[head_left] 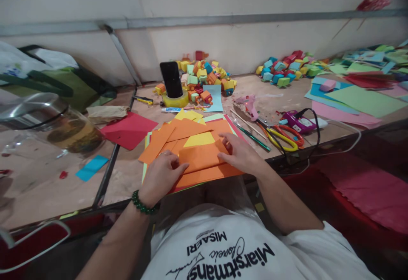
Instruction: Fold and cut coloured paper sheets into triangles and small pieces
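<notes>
An orange paper piece lies over a stack of orange, yellow and other coloured sheets at the table's front edge. My left hand, with a green bead bracelet above it, pinches or presses the left end of this piece between thumb and curled fingers. At its right end, my right hand has thumb and fingers around the edge of the same piece. A yellow sheet shows behind it, and more orange pieces fan out beyond my left hand.
Behind the stack, a phone stands in a yellow tape roll beside piled folded paper blocks. Scissors, a pink glue gun and a purple device lie right. A glass jug is left.
</notes>
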Motion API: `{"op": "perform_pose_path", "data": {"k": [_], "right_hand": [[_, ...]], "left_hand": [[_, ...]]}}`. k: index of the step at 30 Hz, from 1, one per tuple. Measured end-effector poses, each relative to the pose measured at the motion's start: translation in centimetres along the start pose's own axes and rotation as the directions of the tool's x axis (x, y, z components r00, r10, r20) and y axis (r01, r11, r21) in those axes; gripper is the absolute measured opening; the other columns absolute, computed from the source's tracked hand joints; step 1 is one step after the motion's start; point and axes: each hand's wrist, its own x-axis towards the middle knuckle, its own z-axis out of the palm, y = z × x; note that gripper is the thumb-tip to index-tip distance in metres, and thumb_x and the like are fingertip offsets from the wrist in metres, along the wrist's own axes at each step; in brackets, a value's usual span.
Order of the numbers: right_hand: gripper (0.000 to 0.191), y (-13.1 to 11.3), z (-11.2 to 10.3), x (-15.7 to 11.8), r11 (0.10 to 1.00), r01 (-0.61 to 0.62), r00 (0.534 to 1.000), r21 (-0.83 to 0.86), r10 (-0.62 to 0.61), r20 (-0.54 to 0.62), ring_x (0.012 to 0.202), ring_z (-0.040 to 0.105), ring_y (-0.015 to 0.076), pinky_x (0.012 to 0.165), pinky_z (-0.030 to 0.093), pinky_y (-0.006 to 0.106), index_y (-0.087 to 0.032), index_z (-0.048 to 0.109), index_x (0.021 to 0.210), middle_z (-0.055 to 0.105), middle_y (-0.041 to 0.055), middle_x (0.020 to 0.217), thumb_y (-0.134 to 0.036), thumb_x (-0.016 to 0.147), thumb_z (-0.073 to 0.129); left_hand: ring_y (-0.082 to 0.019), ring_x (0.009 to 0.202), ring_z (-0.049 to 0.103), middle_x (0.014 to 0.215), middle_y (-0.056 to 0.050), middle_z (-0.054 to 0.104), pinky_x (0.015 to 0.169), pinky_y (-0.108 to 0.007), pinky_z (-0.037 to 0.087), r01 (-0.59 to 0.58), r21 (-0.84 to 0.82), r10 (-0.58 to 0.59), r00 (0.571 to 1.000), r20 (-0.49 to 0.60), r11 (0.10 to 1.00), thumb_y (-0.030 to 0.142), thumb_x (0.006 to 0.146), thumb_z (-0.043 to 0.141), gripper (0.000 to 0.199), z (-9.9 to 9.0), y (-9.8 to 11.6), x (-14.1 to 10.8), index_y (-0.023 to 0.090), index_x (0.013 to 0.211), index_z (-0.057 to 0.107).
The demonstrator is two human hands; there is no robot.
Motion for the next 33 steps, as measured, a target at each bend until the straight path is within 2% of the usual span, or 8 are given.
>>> {"op": "perform_pose_path", "data": {"k": [5,10,14,20,23,25,29,33], "right_hand": [[0.059,-1.3,-0.9,1.5,0.974,0.098,0.991,-0.206,-0.077,0.105,0.108,0.061,0.0277,0.083,0.049,0.037,-0.018,0.055,0.128,0.063,0.0131,0.118,-0.045,0.078,0.071],[0.058,-1.9,-1.2,3.0,0.964,0.032,0.969,-0.264,0.035,0.246,0.099,0.063,0.0274,0.079,0.047,0.034,-0.017,0.062,0.108,0.066,0.0102,0.107,-0.052,0.065,0.081],[0.053,-1.6,-1.3,3.7,0.973,0.02,0.963,-0.229,0.043,0.267,0.089,0.063,0.0243,0.067,0.043,0.028,-0.019,0.064,0.098,0.068,0.0074,0.097,-0.053,0.06,0.082],[0.031,-0.3,-0.8,3.2,0.979,-0.063,0.979,0.195,0.023,0.2,0.066,0.053,0.0142,0.057,0.034,0.024,-0.018,0.063,0.074,0.059,-0.0028,0.067,-0.045,0.067,0.076],[0.03,0.0,-0.7,2.3,0.895,-0.068,0.986,0.44,-0.007,0.166,0.061,0.047,0.0116,0.056,0.033,0.023,-0.017,0.06,0.067,0.053,-0.0046,0.061,-0.043,0.067,0.075],[0.03,-0.2,-0.8,1.6,0.861,-0.068,0.991,0.505,-0.002,0.137,0.061,0.046,0.0113,0.057,0.034,0.024,-0.016,0.061,0.066,0.053,-0.0044,0.061,-0.041,0.064,0.077],[0.029,-1.3,-1.2,0.6,0.829,-0.047,0.998,0.558,0.01,0.069,0.061,0.047,0.0115,0.057,0.036,0.025,-0.017,0.061,0.063,0.055,-0.0032,0.061,-0.039,0.062,0.079],[0.033,-1.7,-0.8,0.3,0.793,-0.057,0.998,0.606,0.06,0.015,0.06,0.048,0.0119,0.055,0.037,0.025,-0.018,0.06,0.065,0.055,-0.0026,0.062,-0.044,0.062,0.079]], "left_hand": [[-0.016,0.064,0.052,0.07,0.0,0.053,0.059,-0.029,0.033,0.019,0.083,-0.021,1.0,0.019,0.996,0.036,0.079,0.064,0.031,-0.2,0.8,-0.2,0.02,0.057,0.05],[-0.016,0.064,0.052,0.072,0.0,0.054,0.059,-0.028,0.034,-0.005,0.092,0.004,1.0,0.011,0.996,0.037,0.081,0.063,0.031,0.0,0.6,-0.4,0.02,0.058,0.05],[-0.016,0.065,0.054,0.074,-0.001,0.057,0.06,-0.028,0.037,-0.049,0.068,0.051,0.999,-0.018,0.996,0.037,0.08,0.063,0.03,0.3,0.3,-0.6,0.02,0.058,0.052],[-0.016,0.069,0.056,0.078,-0.002,0.059,0.064,-0.03,0.044,-0.066,-0.114,0.054,0.993,-0.104,0.991,0.038,0.077,0.064,0.025,0.5,-0.2,-0.9,0.02,0.062,0.056],[-0.02,0.088,0.061,0.099,-0.007,0.063,0.076,-0.034,0.05,-0.022,-0.363,-0.064,0.973,-0.223,0.932,0.043,0.071,0.069,0.033,0.5,-0.6,-0.8,0.02,0.094,0.064],[-0.021,0.094,0.062,0.106,-0.009,0.063,0.077,-0.034,0.052,0.0,-0.547,-0.122,0.975,-0.187,0.837,0.047,0.068,0.072,0.051,0.4,-0.7,-0.7,0.018,0.109,0.062],[-0.016,0.068,0.061,0.077,-0.003,0.066,0.057,-0.025,0.049,0.088,-0.749,-0.117,0.993,0.014,0.657,0.047,0.066,0.075,0.043,0.0,-0.1,-1.1,0.015,0.093,0.068],[-0.01,0.051,0.047,0.057,0.003,0.054,0.047,-0.021,0.037,0.113,-0.796,-0.166,0.986,0.016,0.594,0.048,0.064,0.076,0.036,-0.4,0.9,-1.8,0.015,0.068,0.064]]}}
